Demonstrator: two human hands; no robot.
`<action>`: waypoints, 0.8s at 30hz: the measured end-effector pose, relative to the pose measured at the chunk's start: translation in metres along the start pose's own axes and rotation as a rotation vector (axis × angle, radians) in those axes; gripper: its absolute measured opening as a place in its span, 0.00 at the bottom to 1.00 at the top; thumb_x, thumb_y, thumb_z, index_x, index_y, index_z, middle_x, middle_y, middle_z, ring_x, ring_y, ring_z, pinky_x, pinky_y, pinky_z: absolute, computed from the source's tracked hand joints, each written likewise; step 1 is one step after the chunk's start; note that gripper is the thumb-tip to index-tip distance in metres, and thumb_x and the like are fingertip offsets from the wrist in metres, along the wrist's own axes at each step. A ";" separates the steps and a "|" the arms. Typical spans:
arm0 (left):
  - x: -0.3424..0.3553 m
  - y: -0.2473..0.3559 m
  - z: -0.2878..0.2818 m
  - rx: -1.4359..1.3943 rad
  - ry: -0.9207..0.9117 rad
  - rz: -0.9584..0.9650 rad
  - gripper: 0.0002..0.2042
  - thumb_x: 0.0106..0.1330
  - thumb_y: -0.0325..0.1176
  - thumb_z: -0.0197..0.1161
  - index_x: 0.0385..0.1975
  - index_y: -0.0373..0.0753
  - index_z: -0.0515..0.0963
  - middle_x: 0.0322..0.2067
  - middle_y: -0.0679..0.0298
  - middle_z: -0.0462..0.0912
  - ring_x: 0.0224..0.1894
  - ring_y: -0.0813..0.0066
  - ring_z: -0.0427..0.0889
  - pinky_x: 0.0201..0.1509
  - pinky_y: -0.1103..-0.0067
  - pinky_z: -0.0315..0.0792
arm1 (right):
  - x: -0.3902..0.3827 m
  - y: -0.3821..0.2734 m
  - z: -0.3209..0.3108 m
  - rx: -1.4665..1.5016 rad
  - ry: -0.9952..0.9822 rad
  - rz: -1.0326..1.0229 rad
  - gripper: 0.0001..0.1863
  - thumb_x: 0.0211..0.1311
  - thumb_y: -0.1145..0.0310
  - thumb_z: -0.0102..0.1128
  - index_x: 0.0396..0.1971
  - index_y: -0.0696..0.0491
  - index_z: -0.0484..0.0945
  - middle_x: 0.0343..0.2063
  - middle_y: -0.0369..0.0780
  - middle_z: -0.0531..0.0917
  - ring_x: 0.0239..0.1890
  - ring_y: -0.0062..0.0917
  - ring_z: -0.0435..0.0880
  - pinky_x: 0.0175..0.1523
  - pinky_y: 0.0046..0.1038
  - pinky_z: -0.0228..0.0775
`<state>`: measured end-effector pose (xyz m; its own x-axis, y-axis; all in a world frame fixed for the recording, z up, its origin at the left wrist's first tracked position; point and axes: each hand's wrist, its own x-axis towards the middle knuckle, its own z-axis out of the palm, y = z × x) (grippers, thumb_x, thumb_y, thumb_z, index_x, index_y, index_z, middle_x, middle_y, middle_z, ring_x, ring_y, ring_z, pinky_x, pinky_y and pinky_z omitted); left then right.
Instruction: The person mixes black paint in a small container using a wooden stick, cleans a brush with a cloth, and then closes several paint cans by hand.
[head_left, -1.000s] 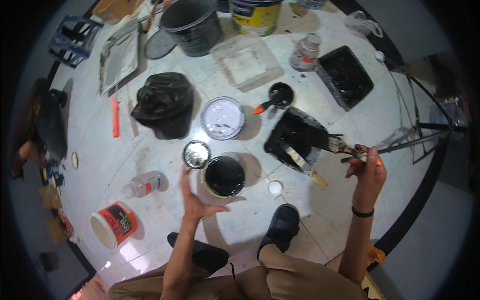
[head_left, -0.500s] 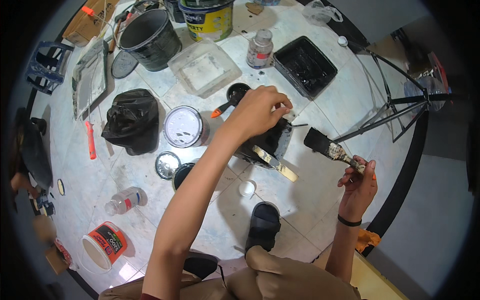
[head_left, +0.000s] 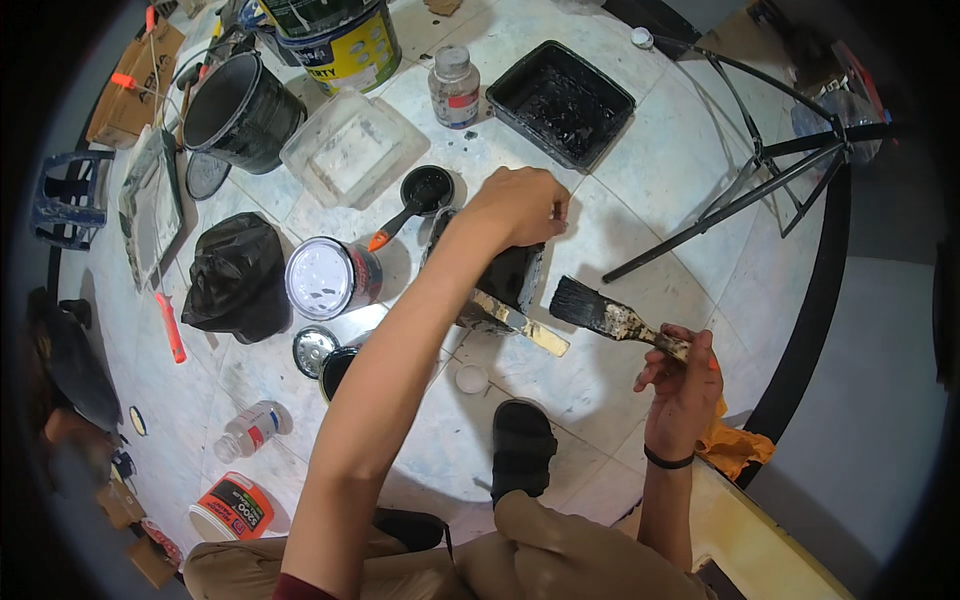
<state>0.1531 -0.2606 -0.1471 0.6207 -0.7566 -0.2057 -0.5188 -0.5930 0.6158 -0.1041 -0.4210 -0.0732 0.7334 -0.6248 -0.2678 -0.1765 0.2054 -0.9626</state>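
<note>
My right hand [head_left: 682, 375] is closed round the handle of a paintbrush [head_left: 612, 320]. The brush's wide bristles are coated black, its ferrule is crusted with pale paint, and it is held close to the right side of a tub of black paint [head_left: 510, 275]. My left arm reaches across the tub. At its far right corner my left hand [head_left: 515, 205] has bent, closed fingers; whatever they grip is hidden. A pale-handled tool [head_left: 540, 335] lies across the near rim. Beyond the tub, an orange-tipped black brush [head_left: 400, 222] rests in a small black cup [head_left: 428, 185].
A paint can [head_left: 322, 277] and a black plastic bag [head_left: 238, 280] stand left. Behind are a black tray [head_left: 565, 100], a clear bottle [head_left: 455, 88] and a translucent tub [head_left: 350, 145]. Black metal legs [head_left: 720, 215] stand right. My sandalled foot [head_left: 522, 450] is near a white cap [head_left: 471, 377].
The view has shifted, so floor items sit further left. My right hand has brought the brush nearer the tub. My left hand stays over the tub's far corner, its fingers turned further down.
</note>
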 end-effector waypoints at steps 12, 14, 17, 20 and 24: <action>-0.126 -0.026 -0.033 -0.332 0.569 -0.254 0.08 0.62 0.33 0.69 0.35 0.36 0.83 0.28 0.53 0.88 0.30 0.55 0.87 0.38 0.68 0.79 | 0.032 0.027 0.047 -0.237 -0.345 -0.073 0.21 0.83 0.59 0.55 0.53 0.64 0.83 0.38 0.47 0.91 0.27 0.19 0.86 0.29 0.19 0.74; -0.143 -0.029 -0.025 -0.367 0.688 -0.274 0.07 0.62 0.32 0.69 0.34 0.34 0.82 0.28 0.54 0.89 0.31 0.63 0.90 0.37 0.73 0.78 | 0.031 0.030 0.054 -0.207 -0.347 -0.024 0.22 0.83 0.57 0.55 0.53 0.64 0.83 0.38 0.47 0.91 0.27 0.19 0.86 0.28 0.19 0.74; -0.168 -0.011 -0.019 -0.446 0.798 -0.378 0.07 0.64 0.31 0.70 0.33 0.33 0.82 0.30 0.58 0.92 0.35 0.73 0.92 0.37 0.78 0.77 | 0.029 0.037 0.057 -0.146 -0.351 0.037 0.25 0.83 0.54 0.54 0.54 0.64 0.83 0.38 0.47 0.91 0.26 0.19 0.86 0.28 0.19 0.76; -0.182 -0.005 -0.004 -0.595 0.846 -0.468 0.07 0.68 0.29 0.72 0.36 0.32 0.83 0.34 0.62 0.91 0.38 0.78 0.90 0.46 0.80 0.81 | 0.024 0.043 0.061 -0.059 -0.381 0.080 0.27 0.83 0.51 0.54 0.54 0.65 0.82 0.38 0.47 0.91 0.26 0.19 0.86 0.27 0.20 0.76; -0.190 -0.008 0.011 -0.758 0.909 -0.463 0.06 0.71 0.26 0.70 0.39 0.30 0.81 0.36 0.58 0.90 0.40 0.76 0.90 0.46 0.82 0.81 | 0.018 0.052 0.073 0.021 -0.427 0.138 0.28 0.82 0.50 0.55 0.55 0.65 0.81 0.38 0.48 0.91 0.26 0.19 0.86 0.27 0.20 0.76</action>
<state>0.0327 -0.1148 -0.1209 0.9871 0.1178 -0.1082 0.1319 -0.2170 0.9672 -0.0523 -0.3668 -0.1249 0.9100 -0.2241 -0.3489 -0.2817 0.2832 -0.9168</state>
